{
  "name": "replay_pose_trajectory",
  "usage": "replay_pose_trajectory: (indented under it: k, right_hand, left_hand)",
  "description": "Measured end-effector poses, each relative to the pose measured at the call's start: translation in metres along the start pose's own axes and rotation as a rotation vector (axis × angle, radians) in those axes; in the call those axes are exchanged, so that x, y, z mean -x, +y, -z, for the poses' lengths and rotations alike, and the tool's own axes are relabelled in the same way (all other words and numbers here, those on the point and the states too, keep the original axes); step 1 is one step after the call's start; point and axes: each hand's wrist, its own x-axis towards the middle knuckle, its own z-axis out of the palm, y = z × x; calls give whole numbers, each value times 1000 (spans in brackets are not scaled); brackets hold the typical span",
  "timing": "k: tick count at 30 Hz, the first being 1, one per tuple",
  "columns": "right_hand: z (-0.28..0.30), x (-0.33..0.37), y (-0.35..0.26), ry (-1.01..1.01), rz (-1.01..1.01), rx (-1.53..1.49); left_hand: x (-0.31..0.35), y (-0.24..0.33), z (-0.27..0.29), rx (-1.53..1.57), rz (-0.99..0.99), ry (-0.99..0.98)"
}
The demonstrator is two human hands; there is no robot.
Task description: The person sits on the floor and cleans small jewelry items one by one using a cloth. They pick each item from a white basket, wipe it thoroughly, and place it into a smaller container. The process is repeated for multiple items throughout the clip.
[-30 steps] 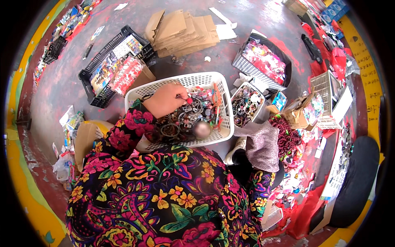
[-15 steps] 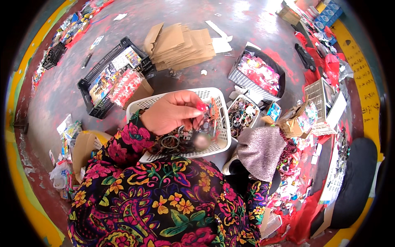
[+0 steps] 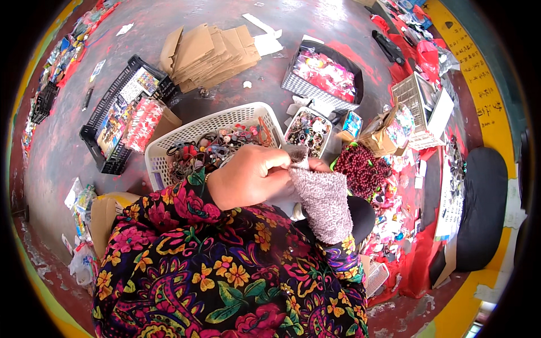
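Observation:
My left hand [image 3: 248,174] is closed in a pinch on the end of a fuzzy mauve-grey cloth [image 3: 324,205]. The cloth hangs along my right forearm and covers most of it. Only a few bent fingers of my right hand [image 3: 319,164] show at the cloth's upper end, close to my left fingertips; they appear closed on it. A greyish-brown fuzzy piece [image 3: 296,152] sticks up between the hands. Just beyond them stands a white perforated basket [image 3: 152,163] holding a tangle of hair ties [image 3: 191,149] and small trinkets.
A smaller white basket [image 3: 327,127] of hair ties stands beyond my right hand, near dark red beads [image 3: 360,169]. Flattened cardboard [image 3: 208,53], a black crate [image 3: 93,138] and a patterned bin [image 3: 298,84] of pink packets lie farther off. Loose goods on red sheeting [image 3: 411,265] spread at right.
My left hand has left the space over the white basket and moved right to the cloth. My right hand and the cloth have shifted left, uncovering the beads. The view has turned slightly.

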Motion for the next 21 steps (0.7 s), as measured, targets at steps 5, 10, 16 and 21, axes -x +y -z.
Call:
replay_pose_trajectory:
  k: [5, 10, 16, 21]
  right_hand:
    - [-5, 6, -1, 18, -224, -422]
    - [-13, 4, -12, 175, -93, -143]
    - [-10, -1, -12, 132, -82, -29]
    - [-17, -2, -10, 295, -349, -709]
  left_hand:
    - [-1, 1, -2, 32, -23, -17]
    - [-1, -1, -14, 53, -156, 3]
    - [0, -6, -14, 29, -131, -31]
    - [1, -10, -7, 374, 203, -128]
